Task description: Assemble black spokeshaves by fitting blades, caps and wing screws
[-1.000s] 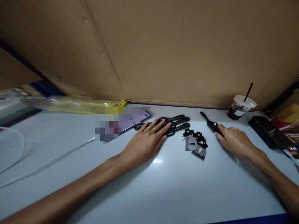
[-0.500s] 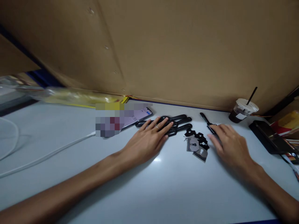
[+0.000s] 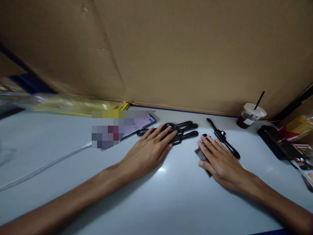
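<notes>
My left hand (image 3: 150, 145) lies flat, fingers stretched, across a group of black spokeshave bodies (image 3: 187, 134); their handles stick out past my fingertips to the right. Spread over the small metal blades and black cap pieces is my right hand (image 3: 218, 158), which covers most of them. A grey blade (image 3: 200, 155) shows at the left of its fingers. One spokeshave (image 3: 222, 136) lies by itself on the table just beyond my right hand, slanting down to the right, with a small bright screw at its middle.
A phone (image 3: 137, 125) with a white cable (image 3: 56, 166) lies left of my left hand. At the back right stands a plastic cup (image 3: 249, 116) with a dark drink and straw. A black case (image 3: 276, 142) is at the right. Yellow plastic packaging (image 3: 73, 106) lies along the cardboard wall (image 3: 176, 55).
My right hand has let go of the single spokeshave and moved left onto the blades and cap pieces, with its fingers now spread. My left hand stays on the spokeshave group.
</notes>
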### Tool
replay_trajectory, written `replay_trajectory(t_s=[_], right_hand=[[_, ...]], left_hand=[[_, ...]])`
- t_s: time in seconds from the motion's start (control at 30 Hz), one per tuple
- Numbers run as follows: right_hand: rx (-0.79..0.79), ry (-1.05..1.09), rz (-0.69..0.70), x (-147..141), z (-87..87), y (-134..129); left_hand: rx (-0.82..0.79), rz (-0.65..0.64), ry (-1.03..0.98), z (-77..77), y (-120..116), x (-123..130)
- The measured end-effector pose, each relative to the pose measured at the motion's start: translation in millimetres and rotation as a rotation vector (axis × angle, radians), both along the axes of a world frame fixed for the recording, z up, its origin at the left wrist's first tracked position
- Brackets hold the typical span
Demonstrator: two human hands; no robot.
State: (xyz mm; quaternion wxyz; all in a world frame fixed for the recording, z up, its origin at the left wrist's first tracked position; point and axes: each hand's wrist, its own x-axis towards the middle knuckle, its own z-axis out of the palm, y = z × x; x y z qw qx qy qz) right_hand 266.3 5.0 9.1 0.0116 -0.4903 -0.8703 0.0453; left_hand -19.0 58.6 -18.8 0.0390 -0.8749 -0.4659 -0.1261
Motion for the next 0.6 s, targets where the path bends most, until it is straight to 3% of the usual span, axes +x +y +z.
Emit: replay_trajectory(t_s=[0.23, 0.33, 0.47, 0.6], right_hand=[[0.043, 0.033, -0.069, 23, -3.8, 4], [0.193, 0.072, -0.101, 31, 7.4, 9], [0.399, 0.107, -0.337, 45, 28.6, 21], [0.188, -0.124, -0.533, 49, 37.6, 26]], left_hand=[[-0.009, -0.007, -0.015, 0.5, 1, -1], [-0.011, -0.01, -0.017, 0.6, 1, -2], [-0.004, -0.009, -0.029, -0.3, 1, -2], [0.008, -0.01, -0.025, -2.3, 1, -2]])
